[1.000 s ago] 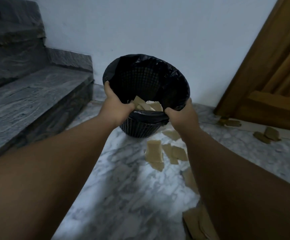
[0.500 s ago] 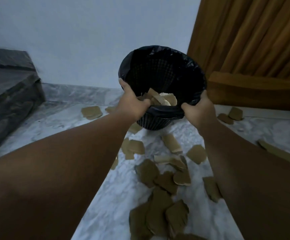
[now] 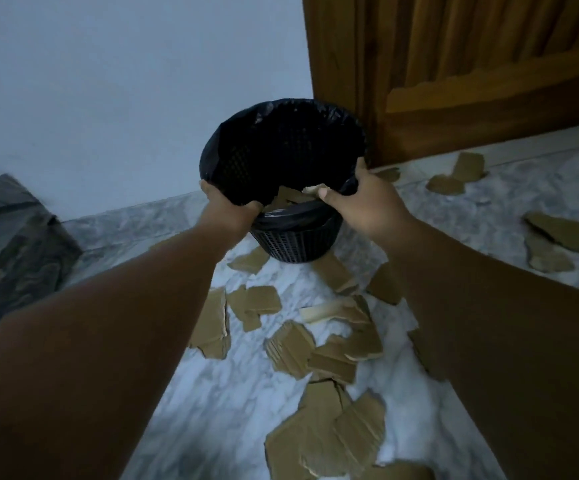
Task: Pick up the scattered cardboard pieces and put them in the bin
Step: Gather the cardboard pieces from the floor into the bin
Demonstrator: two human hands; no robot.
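A black mesh bin (image 3: 293, 242) lined with a black plastic bag is tilted towards me, its mouth facing the camera. My left hand (image 3: 227, 211) grips its near rim on the left and my right hand (image 3: 360, 204) grips the rim on the right. A few brown cardboard pieces (image 3: 291, 197) lie inside the bin near the lower rim. Several torn cardboard pieces (image 3: 319, 348) lie scattered on the marble floor below the bin and between my arms. More pieces (image 3: 565, 230) lie at the right near the door.
A wooden door (image 3: 471, 64) stands behind the bin at the upper right. A white wall (image 3: 125, 91) fills the upper left. A dark stone step (image 3: 11, 237) juts in at the left edge. The floor is white-grey marble (image 3: 232, 393).
Both hands have carried the bin to the right, from beside the stone steps to in front of the door. The view now takes in many more cardboard pieces on the floor.
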